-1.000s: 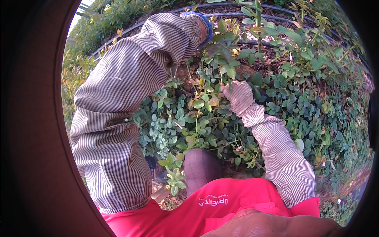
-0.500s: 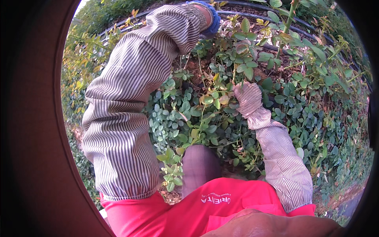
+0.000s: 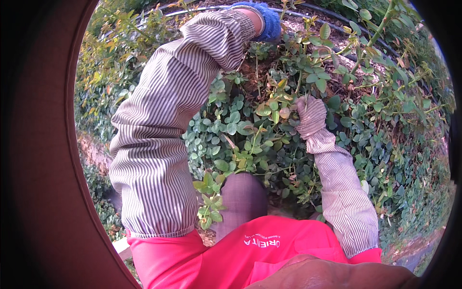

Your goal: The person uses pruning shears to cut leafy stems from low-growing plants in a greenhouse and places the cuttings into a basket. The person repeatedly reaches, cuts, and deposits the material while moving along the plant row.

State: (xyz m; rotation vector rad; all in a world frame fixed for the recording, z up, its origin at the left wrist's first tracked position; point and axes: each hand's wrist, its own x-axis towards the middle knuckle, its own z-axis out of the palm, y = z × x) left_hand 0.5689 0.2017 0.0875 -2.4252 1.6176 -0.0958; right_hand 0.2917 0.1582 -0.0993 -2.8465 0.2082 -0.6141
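Note:
My right hand (image 3: 311,115), in a pale ribbed glove, is closed low among the leaves. A leafy rose stem (image 3: 299,83) runs up from its curled fingers; the grip point itself is partly covered. At the top, my left hand (image 3: 269,23) wears a shaggy blue glove and reaches in past the rose bushes. Its fingers are turned away and hidden, so what they touch does not show. Rose shoots with reddish and yellow-green young leaves (image 3: 272,108) grow between the two hands.
Black hoses (image 3: 332,14) curve along the ground at the far side. A thick thorny stem (image 3: 380,30) leans in at the upper right. Dense low foliage (image 3: 385,159) spreads right of my arm. My knee (image 3: 243,192) presses close to the leaves.
Both gloved hands appear slightly farther right and a little lower, along with the plants, as the view shifts. The right hand remains closed at the stem.

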